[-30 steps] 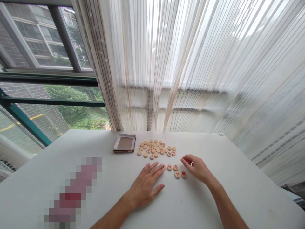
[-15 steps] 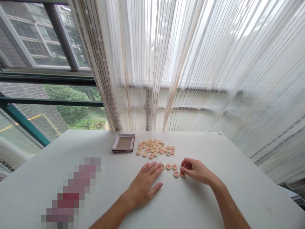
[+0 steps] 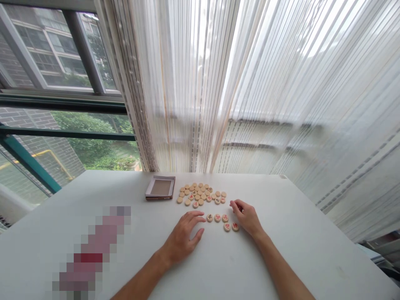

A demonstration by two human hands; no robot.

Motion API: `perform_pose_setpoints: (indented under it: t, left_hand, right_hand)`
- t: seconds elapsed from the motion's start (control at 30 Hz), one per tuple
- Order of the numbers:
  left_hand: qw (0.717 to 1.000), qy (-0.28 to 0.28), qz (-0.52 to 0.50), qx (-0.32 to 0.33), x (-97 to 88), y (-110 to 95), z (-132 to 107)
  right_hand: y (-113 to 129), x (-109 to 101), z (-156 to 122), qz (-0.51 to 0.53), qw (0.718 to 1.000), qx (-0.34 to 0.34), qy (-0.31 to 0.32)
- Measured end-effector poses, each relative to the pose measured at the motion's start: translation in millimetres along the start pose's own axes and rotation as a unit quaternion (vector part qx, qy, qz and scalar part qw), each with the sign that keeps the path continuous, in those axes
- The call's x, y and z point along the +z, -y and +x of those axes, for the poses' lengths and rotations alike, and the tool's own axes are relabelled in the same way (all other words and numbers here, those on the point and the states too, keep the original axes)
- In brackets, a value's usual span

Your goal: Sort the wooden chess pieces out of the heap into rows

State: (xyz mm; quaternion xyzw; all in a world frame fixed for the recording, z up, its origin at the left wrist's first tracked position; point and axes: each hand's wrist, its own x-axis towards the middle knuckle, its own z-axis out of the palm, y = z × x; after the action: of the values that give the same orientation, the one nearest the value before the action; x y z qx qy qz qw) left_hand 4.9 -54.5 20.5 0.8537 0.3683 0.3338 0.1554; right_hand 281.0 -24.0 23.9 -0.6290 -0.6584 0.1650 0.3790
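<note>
Several round wooden Chinese chess pieces lie face up in two short rows. In the upper row are a black-marked piece (image 3: 209, 218) and two red ones, including a red piece (image 3: 225, 218) at its right end. Below sit two more red pieces, one of them this red piece (image 3: 235, 227). My left hand (image 3: 184, 235) is open, fingertips just left of the black-marked piece. To the right of the rows hovers my right hand (image 3: 247, 216), its index finger stretched toward the pile and the others loosely bent, with nothing visible in it. Behind lies a loose cluster of pieces (image 3: 203, 196), mostly blank side up.
A shallow open box (image 3: 160, 188) stands left of the cluster on the white table (image 3: 265, 262). At the left, a pinkish object (image 3: 90, 250) is blurred out. String curtains (image 3: 187, 83) and a window border the table's far edge.
My right hand has left the lower right red piece and moved up toward the cluster. My left hand has drawn back slightly left, off the black-marked piece. The view has shifted a little.
</note>
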Motion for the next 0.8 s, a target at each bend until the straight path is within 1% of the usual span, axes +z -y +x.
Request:
perform_pose_setpoints:
  t: [0.1, 0.17, 0.27, 0.33, 0.4, 0.47, 0.53, 0.63, 0.7, 0.8]
  left_hand:
    - [0.998, -0.010, 0.069, 0.005, -2.1, 10.1, 1.9]
    - [0.993, -0.008, 0.119, -0.010, -2.8, 20.9, 1.6]
    - [0.984, 0.008, 0.176, -0.026, -0.9, 37.1, -1.9]
    - [0.980, 0.018, 0.196, -0.036, 1.2, 43.2, -4.5]
    - [0.977, 0.020, 0.208, -0.047, 2.5, 43.6, -5.1]
    - [0.975, 0.018, 0.215, -0.052, 2.2, 39.0, -2.8]
    - [0.974, 0.028, 0.219, -0.040, 1.7, 32.7, 1.7]
    - [0.972, 0.061, 0.226, -0.011, 3.1, 27.0, 8.3]
    - [0.969, 0.064, 0.237, -0.022, 5.6, 27.2, 11.1]
    - [0.964, 0.049, 0.256, -0.047, 9.1, 29.1, 15.4]
  right_hand:
    - [-2.0, 1.9, -0.2, 0.006, 1.000, 0.009, -0.012]
    - [-2.6, 1.6, -0.8, 0.012, 1.000, 0.011, -0.016]
    - [-2.3, 1.3, -1.5, 0.020, 1.000, 0.011, -0.021]
    - [-1.8, 1.4, -1.7, 0.025, 0.999, 0.011, -0.022]
    - [-1.4, 1.3, -1.7, 0.030, 0.999, 0.009, -0.020]
    - [-1.5, 0.6, -1.5, 0.035, 0.999, 0.008, -0.017]
    - [-2.4, -0.6, -1.1, 0.037, 0.999, 0.008, -0.016]
    - [-4.6, -2.6, -0.1, 0.039, 0.999, 0.011, -0.020]
    - [-6.3, -3.9, 0.8, 0.039, 0.999, 0.010, -0.024]
    - [-8.2, -6.2, 2.1, 0.039, 0.999, 0.008, -0.031]
